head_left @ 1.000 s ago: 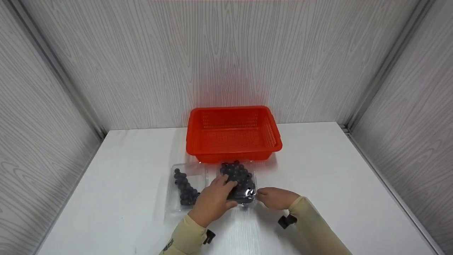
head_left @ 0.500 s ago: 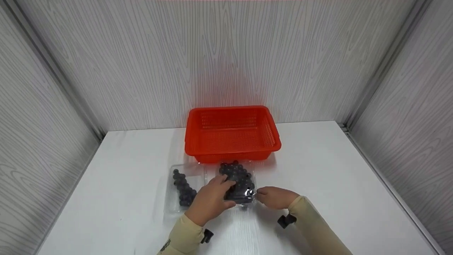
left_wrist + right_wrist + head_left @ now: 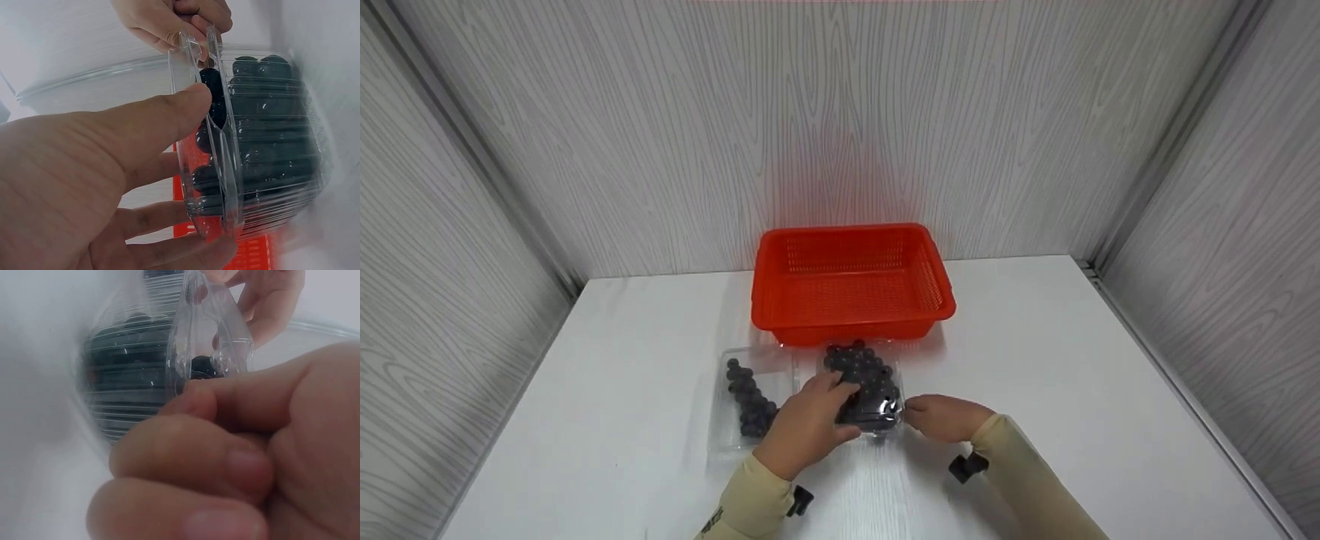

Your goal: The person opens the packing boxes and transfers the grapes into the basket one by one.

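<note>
I see L hand [image 3: 804, 426] spread over clear box [image 3: 275, 169], fingers fairly straight; R hand [image 3: 949, 418] curled, pinching its corner. Box: see-thru, ribbed, dark round fruit [image 3: 861, 365] inside, just in front of red basket [image 3: 851, 331].

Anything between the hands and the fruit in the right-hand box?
Yes: the clear lid lies over the fruit. The left hand rests on it; the right hand pinches at the right edge of the box. Nothing visible stands between the hands and that box; the other one sits to its left.
</note>
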Tool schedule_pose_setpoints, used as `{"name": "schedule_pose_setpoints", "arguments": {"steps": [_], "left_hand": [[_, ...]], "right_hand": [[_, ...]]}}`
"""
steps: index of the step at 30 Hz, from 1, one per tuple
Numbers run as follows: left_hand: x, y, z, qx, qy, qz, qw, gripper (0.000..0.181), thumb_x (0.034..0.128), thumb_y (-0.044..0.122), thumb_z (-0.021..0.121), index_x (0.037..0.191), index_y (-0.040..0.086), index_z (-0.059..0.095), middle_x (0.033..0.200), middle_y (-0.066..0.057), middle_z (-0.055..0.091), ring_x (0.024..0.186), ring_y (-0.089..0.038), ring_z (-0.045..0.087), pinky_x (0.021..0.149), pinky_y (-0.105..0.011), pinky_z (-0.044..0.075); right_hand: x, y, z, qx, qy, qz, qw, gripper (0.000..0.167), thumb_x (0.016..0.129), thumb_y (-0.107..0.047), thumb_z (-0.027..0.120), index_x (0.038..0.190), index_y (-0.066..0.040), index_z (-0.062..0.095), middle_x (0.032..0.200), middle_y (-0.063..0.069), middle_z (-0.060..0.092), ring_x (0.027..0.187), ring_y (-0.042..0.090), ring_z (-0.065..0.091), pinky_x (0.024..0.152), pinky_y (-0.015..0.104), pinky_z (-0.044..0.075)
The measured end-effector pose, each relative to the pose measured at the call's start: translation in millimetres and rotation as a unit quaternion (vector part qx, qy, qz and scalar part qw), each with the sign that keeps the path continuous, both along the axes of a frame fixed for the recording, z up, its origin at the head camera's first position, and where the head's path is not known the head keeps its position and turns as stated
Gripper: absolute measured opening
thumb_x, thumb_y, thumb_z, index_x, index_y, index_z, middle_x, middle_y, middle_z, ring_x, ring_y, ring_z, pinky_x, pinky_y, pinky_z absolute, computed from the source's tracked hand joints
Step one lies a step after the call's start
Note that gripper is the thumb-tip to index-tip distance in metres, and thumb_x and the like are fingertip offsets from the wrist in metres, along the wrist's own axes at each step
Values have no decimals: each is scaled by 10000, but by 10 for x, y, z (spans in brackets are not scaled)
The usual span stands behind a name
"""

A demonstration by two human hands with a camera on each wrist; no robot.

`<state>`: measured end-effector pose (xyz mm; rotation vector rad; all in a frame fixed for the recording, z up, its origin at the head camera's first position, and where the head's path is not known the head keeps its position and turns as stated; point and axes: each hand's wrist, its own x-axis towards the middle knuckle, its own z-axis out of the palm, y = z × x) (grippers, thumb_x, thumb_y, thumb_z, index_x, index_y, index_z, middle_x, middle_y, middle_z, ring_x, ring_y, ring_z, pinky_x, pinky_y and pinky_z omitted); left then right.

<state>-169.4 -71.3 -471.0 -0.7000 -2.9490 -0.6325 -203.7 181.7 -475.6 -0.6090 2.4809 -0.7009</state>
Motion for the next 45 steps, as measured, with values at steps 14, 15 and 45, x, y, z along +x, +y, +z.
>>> {"name": "schedule_pose_setpoints", "arguments": {"steps": [14, 15, 45], "left_hand": [[2, -6, 22, 111, -5, -61, 9999, 603, 861, 348, 854, 1372, 98, 650, 1426, -200, 565, 1318, -377, 544, 1034, -488, 528], [4, -10, 25, 122, -2, -62, 9999, 603, 860, 349, 855, 1368, 97, 650, 1422, -197, 561, 1317, -377, 536, 1034, -487, 528], [7, 575, -60, -330, 619, 329, 9970, 791, 790, 485, 877, 1446, 152, 587, 1468, -189, 542, 1402, -455, 453, 1078, -757, 346]], "right_hand": [[-6, -18, -2, 242, 121, -275, 9993, 365, 1075, -333, 428, 1112, -93, 700, 1023, 63, 682, 1059, 294, 633, 1024, 520, 480], [-8, -24, -2, 228, 112, -259, 9993, 342, 1075, -327, 425, 1061, -104, 684, 961, 49, 655, 1002, 272, 617, 986, 508, 485], [-24, -51, 29, 308, -107, -60, 9995, 306, 1054, -178, 426, 955, -73, 696, 812, 4, 629, 781, 178, 556, 822, 417, 507]]}}
